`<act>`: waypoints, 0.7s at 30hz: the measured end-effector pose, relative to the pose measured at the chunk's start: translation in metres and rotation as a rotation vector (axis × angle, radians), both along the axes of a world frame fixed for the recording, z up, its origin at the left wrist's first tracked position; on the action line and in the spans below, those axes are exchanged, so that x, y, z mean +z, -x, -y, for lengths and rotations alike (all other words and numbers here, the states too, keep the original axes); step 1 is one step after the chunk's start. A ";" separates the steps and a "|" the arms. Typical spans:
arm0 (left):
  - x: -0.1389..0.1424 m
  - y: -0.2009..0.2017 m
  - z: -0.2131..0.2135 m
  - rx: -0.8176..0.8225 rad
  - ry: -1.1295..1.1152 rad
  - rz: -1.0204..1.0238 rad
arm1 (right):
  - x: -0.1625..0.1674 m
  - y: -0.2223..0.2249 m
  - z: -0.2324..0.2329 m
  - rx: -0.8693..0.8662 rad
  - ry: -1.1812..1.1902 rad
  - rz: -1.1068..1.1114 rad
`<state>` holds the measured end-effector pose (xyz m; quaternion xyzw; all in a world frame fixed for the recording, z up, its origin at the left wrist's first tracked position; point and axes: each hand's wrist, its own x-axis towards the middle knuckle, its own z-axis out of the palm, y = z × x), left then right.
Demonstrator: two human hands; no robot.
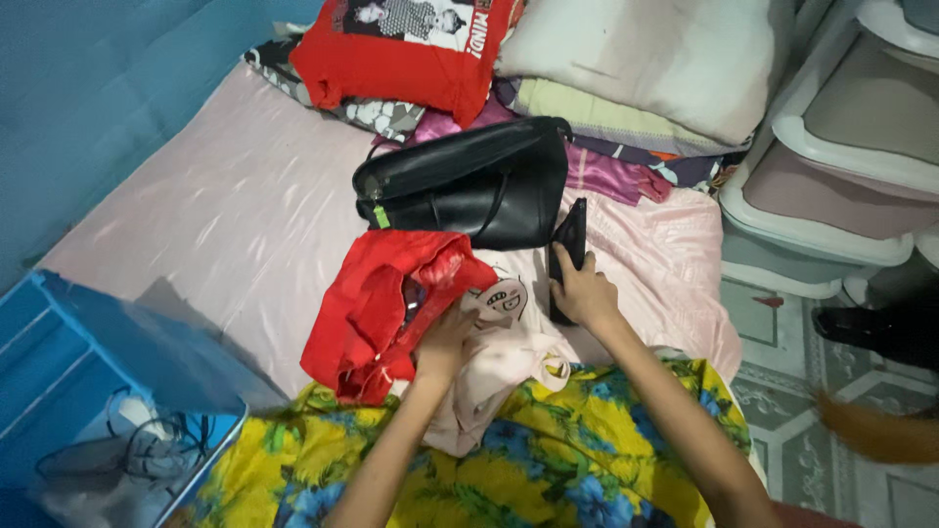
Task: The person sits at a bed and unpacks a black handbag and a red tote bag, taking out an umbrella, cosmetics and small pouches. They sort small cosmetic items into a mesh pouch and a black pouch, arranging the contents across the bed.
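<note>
Grasping a slim black wallet (pixel 567 256) at centre frame, the right hand (pixel 584 293) reaches forward, arm extended from lower right. Beside it, the left hand (pixel 445 342) clutches a pale pink garment (pixel 499 367), wrist bent down. Loosely bunched, that cloth may snag the red garment (pixel 381 308) and drag it.

Black leather handbag (pixel 469 186) lying on the bed (pixel 215 225), behind crumpled red garment (pixel 377 303); slim black wallet (pixel 569 249) lying right of both; blue plastic crate (pixel 88 381) sitting left.
</note>
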<state>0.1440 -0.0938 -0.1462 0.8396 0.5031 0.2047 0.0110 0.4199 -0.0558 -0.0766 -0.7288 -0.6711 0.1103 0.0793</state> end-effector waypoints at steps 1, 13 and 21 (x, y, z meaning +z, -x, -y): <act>0.001 0.000 0.003 0.008 0.046 0.012 | 0.001 0.000 0.002 0.003 -0.013 0.018; 0.055 -0.022 0.047 -0.080 0.311 -0.049 | 0.001 0.020 0.020 0.057 -0.197 0.162; 0.002 -0.022 0.024 -0.013 0.035 -0.268 | -0.004 0.050 0.029 0.322 -0.356 0.208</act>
